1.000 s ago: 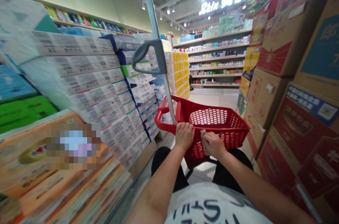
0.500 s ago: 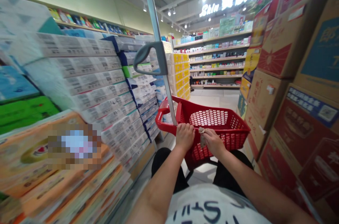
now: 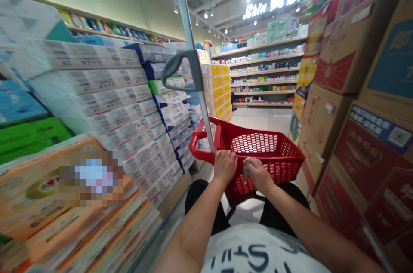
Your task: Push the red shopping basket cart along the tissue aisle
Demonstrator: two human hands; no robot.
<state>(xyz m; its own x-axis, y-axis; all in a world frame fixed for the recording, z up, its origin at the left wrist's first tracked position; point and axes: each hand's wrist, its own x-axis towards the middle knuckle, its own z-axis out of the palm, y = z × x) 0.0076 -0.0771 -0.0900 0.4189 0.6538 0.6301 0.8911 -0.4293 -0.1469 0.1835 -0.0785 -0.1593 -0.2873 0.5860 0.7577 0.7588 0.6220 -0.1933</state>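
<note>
A red plastic shopping basket (image 3: 269, 161) with perforated walls, apparently on a low frame, stands between my knees. My left hand (image 3: 225, 167) is closed over its near rim, just beside the foot of the metal pole (image 3: 184, 4). In my right hand (image 3: 259, 174) is a small crumpled greyish-beige cloth (image 3: 246, 169), pinched by the fingers at the rim and hanging against the basket's outer near wall. A grey loop handle (image 3: 182, 71) sits on the pole above the red push bar (image 3: 195, 146).
Stacked tissue packs (image 3: 109, 75) rise close on the left, with orange packs (image 3: 41, 187) nearest me. Cardboard cartons (image 3: 335, 49) line the right side. Ahead, a tiled floor (image 3: 261, 116) leads to shelves (image 3: 264, 66) of small goods.
My right hand and the cloth have shifted slightly; the cloth's top has moved a little right and down at the rim. My left hand and the basket stay put.
</note>
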